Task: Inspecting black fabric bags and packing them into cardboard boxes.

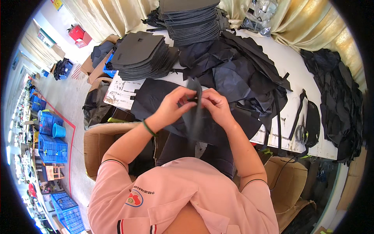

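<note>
A dark grey flat panel [191,119] stands nearly edge-on between my hands above the table's near edge, its lower part blurred. My left hand [174,104] pinches it from the left, thumb and fingers near a dark opening or strap that I cannot make out clearly. From the other side, my right hand [216,106] grips the same panel with thumb and fingertips. Beneath both hands a black fabric piece [150,97] spreads over the table edge toward my lap. Loose black fabric [233,78] is heaped just beyond my right hand.
Similar grey panels form a low stack [140,54] and a taller stack [190,25] on the white table [119,91]. Scissors [300,133] lie by a black pouch-like piece [312,123] at the right. Cardboard boxes [93,150] stand below; black fabric [337,101] hangs far right.
</note>
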The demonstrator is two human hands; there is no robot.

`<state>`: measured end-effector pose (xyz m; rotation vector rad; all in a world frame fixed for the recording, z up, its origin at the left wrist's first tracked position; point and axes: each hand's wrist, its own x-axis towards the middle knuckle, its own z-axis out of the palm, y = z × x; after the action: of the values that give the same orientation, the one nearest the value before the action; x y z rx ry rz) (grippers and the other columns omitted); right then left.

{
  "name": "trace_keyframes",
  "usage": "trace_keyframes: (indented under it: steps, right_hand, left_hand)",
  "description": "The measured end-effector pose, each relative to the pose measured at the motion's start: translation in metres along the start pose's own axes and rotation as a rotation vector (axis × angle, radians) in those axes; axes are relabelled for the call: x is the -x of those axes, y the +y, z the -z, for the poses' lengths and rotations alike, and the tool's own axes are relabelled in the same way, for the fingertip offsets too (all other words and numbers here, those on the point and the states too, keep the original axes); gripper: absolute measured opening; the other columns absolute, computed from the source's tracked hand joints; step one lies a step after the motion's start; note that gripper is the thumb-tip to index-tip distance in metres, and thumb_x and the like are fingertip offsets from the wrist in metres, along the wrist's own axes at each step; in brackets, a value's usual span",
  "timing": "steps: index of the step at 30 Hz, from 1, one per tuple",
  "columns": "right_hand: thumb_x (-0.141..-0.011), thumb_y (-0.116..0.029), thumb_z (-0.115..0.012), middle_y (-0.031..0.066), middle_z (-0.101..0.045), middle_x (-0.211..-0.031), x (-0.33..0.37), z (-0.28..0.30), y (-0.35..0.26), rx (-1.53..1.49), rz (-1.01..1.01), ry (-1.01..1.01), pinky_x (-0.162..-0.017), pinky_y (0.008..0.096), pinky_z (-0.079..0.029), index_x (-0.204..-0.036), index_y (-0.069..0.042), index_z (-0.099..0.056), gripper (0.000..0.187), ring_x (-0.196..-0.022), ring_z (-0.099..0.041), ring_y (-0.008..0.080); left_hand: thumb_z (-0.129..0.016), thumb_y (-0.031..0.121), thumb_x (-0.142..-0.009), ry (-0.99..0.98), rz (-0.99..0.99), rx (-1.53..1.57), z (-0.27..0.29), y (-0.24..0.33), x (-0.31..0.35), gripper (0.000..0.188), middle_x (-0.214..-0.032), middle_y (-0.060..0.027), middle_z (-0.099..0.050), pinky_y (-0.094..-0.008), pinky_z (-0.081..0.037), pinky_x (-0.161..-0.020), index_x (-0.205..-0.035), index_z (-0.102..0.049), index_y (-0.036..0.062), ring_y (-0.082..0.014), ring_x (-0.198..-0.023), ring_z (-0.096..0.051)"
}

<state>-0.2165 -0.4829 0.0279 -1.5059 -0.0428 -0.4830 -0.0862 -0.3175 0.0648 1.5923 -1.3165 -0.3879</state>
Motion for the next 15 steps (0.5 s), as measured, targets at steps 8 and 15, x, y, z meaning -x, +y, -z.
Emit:
trace_keyframes:
  steps: [8,15]
  right_hand:
    - [-0.092,-0.029,-0.065,0.0052,-0.065,-0.101,0.005,0.029,-0.058,-0.033,-0.622,-0.181,-0.082,0.0287,-0.047,-0.118,0.0,-0.059,0.039,-0.094,-0.059,0.0146]
    - [-0.082,-0.004,-0.071,0.0051,-0.062,-0.089,0.008,0.068,-0.036,0.524,-0.41,-0.024,-0.074,0.028,-0.046,-0.122,0.0,-0.053,0.044,-0.082,-0.057,0.0123]
  left_hand:
    - [-0.071,0.002,-0.073,0.077,-0.363,-0.492,-0.029,-0.002,-0.018,0.024,-0.088,-0.009,-0.062,-0.0375,-0.049,-0.07,-0.095,-0.062,0.0058,-0.028,-0.079,-0.062]
    - [-0.066,0.003,-0.087,0.231,0.197,0.336,0.026,0.01,-0.014,0.005,-0.077,0.0004,-0.06,-0.0245,-0.05,-0.063,-0.089,-0.061,0.0044,-0.0075,-0.068,-0.058]
